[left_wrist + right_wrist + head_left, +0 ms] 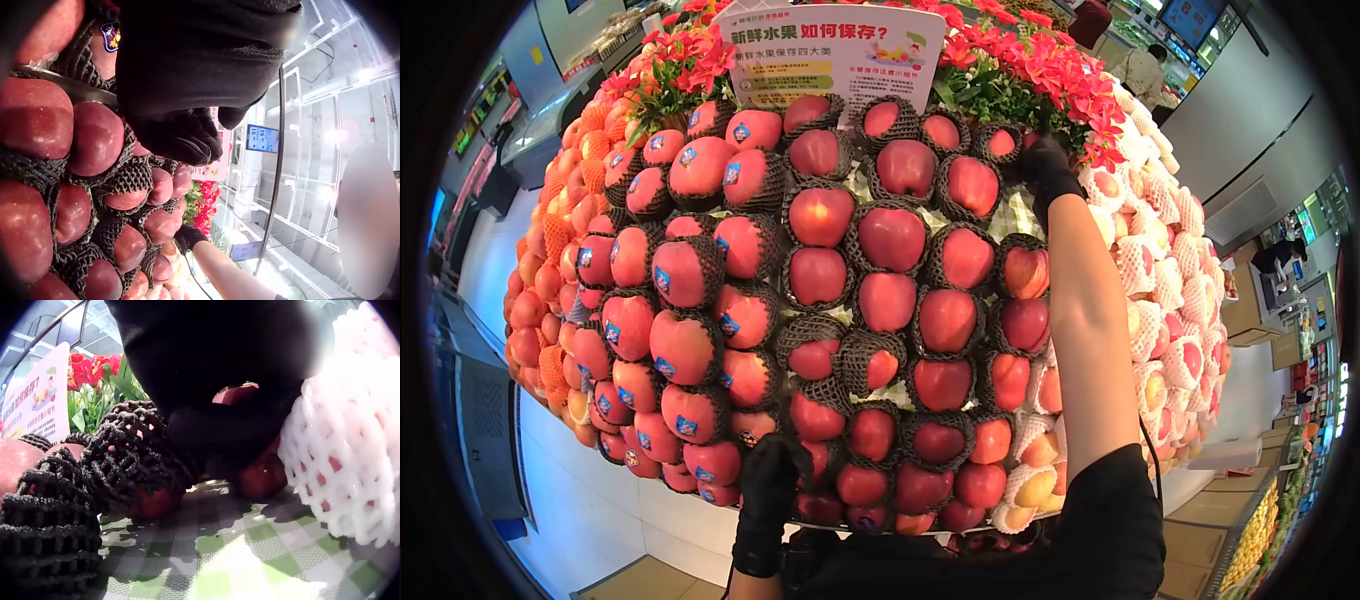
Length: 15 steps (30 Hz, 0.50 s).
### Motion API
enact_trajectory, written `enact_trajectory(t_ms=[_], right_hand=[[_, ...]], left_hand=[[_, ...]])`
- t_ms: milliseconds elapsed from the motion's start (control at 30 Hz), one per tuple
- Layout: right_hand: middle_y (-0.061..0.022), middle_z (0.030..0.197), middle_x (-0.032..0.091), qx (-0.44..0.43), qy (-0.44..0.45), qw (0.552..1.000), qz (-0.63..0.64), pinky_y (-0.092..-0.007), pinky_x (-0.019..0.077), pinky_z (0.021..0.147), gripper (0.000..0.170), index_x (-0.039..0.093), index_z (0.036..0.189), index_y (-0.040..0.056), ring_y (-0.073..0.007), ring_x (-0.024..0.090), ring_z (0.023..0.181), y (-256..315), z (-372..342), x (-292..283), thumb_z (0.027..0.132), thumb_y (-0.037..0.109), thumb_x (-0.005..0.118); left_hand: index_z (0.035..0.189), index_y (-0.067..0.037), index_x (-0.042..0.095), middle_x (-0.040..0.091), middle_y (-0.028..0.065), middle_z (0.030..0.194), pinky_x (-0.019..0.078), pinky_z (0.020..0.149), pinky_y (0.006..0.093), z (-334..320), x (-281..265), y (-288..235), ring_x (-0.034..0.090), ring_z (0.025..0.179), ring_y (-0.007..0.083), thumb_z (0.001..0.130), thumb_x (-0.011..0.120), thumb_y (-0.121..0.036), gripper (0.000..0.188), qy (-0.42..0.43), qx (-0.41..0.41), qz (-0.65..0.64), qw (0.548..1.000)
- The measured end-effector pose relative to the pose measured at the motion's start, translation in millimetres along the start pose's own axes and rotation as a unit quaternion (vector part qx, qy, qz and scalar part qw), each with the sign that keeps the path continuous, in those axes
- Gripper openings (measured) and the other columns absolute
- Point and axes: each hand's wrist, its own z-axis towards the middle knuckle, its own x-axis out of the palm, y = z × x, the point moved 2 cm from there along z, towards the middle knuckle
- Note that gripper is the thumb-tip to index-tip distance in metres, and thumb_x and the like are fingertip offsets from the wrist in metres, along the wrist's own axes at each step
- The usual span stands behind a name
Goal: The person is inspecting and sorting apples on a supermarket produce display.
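Note:
My right hand (pixel 1048 168), in a black glove, reaches to the back right of the apple display. Its fingers grip a red apple (pixel 259 478) low over the checked cloth (pixel 237 562); part of the fruit shows below the hand, the rest is hidden. Beside it sits an apple in a black foam net (pixel 140 450), and a white foam net (pixel 340 453) wraps fruit on the other side. At the front edge, my gloved left hand (pixel 770 480) hangs close to the red apples (pixel 817 415), its fingers (pixel 181 140) loosely curled with nothing seen in them.
A printed sign (pixel 835 55) stands at the back between red flowers (pixel 1075 75). Stickered apples (pixel 683 345) fill the left, with fruit in orange nets (pixel 557 235) beyond. White-netted fruit (pixel 1170 290) slopes down the right. Another person (pixel 1142 75) is in the background.

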Motion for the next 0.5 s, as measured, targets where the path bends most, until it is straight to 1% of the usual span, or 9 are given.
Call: enact_trajectory(t_ms=[67,100,133,200,267,367,400,467,500], right_hand=[[-0.0234,0.111,0.063,-0.037,-0.032,0.999,-0.006,-0.0436,0.0468,0.091,0.088,0.027,0.141,0.0009,-0.0368,0.062,0.104,-0.7,-7.3,1.9,0.072,0.034,0.071],[-0.0230,0.109,0.063,-0.056,-0.061,0.996,-0.025,-0.0439,0.0474,0.090,0.084,0.030,0.139,0.0013,-0.0371,0.062,0.103,-7.5,-0.8,-28.8,0.073,0.034,0.070],[-0.0226,0.108,0.063,-0.062,-0.070,0.996,-0.007,-0.0441,0.0481,0.088,0.081,0.032,0.138,0.0017,-0.0374,0.062,0.102,6.0,-26.1,-34.3,0.073,0.033,0.070],[-0.0221,0.106,0.063,-0.075,-0.114,0.991,0.014,-0.0446,0.0490,0.086,0.078,0.034,0.135,0.0033,-0.0383,0.062,0.100,14.8,-30.7,-44.8,0.073,0.033,0.071],[-0.0216,0.106,0.064,-0.073,-0.154,0.985,0.029,-0.0450,0.0496,0.085,0.078,0.036,0.133,0.0055,-0.0394,0.062,0.099,4.7,-25.6,-31.2,0.071,0.034,0.074],[-0.0239,0.108,0.062,-0.031,-0.177,0.982,0.061,-0.0441,0.0492,0.086,0.076,0.042,0.120,0.0048,-0.0408,0.061,0.102,15.9,-45.9,-42.8,0.064,0.034,0.082],[-0.0236,0.106,0.062,0.008,-0.173,0.982,0.071,-0.0451,0.0502,0.083,0.077,0.041,0.119,0.0059,-0.0404,0.062,0.098,19.5,-46.2,-45.1,0.061,0.033,0.084],[-0.0226,0.105,0.063,0.013,-0.187,0.977,0.099,-0.0449,0.0525,0.077,0.079,0.040,0.120,0.0070,-0.0379,0.065,0.093,19.8,-51.7,-48.2,0.059,0.030,0.086],[-0.0220,0.104,0.063,0.013,-0.198,0.974,0.111,-0.0448,0.0536,0.074,0.080,0.040,0.120,0.0076,-0.0367,0.066,0.090,22.5,-54.7,-55.2,0.058,0.029,0.086]], left_hand=[[0.098,-0.003,0.054,0.060,0.0106,0.080,0.0478,0.057,0.0303,-3.6,0.3,-0.9,0.057,0.067,0.0180,0.101,0.044,-0.030,0.030,-0.001,0.000,0.019,1.000],[0.098,-0.003,0.054,0.060,0.0102,0.080,0.0478,0.057,0.0303,2.3,14.9,16.9,0.057,0.066,0.0176,0.101,0.044,-0.031,0.030,0.018,0.007,-0.008,1.000],[0.097,-0.003,0.054,0.060,0.0097,0.079,0.0479,0.058,0.0304,0.1,10.7,6.4,0.057,0.066,0.0171,0.101,0.044,-0.032,0.031,0.025,0.011,0.007,1.000],[0.096,-0.003,0.054,0.059,0.0085,0.078,0.0474,0.057,0.0298,7.2,11.6,-2.7,0.056,0.065,0.0160,0.101,0.043,-0.033,0.032,0.043,0.023,-0.004,0.999],[0.096,-0.003,0.055,0.059,0.0070,0.077,0.0464,0.057,0.0286,1.8,10.8,-13.5,0.056,0.064,0.0145,0.101,0.043,-0.035,0.034,0.049,0.016,-0.036,0.998],[0.095,-0.003,0.054,0.057,0.0050,0.075,0.0441,0.055,0.0268,2.1,-3.8,-19.2,0.055,0.063,0.0126,0.101,0.043,-0.037,0.036,0.033,0.038,0.040,0.998],[0.094,-0.003,0.054,0.057,0.0047,0.074,0.0434,0.054,0.0261,2.5,-8.5,-21.3,0.054,0.062,0.0122,0.101,0.042,-0.036,0.036,0.020,0.047,0.067,0.996],[0.094,-0.003,0.054,0.057,0.0042,0.073,0.0419,0.053,0.0245,2.9,-13.2,-27.3,0.054,0.062,0.0114,0.101,0.042,-0.036,0.036,-0.005,0.065,0.119,0.991],[0.093,-0.004,0.054,0.056,0.0040,0.072,0.0417,0.053,0.0242,4.7,-9.3,-32.9,0.053,0.061,0.0114,0.101,0.042,-0.036,0.035,0.009,0.085,0.110,0.990]])
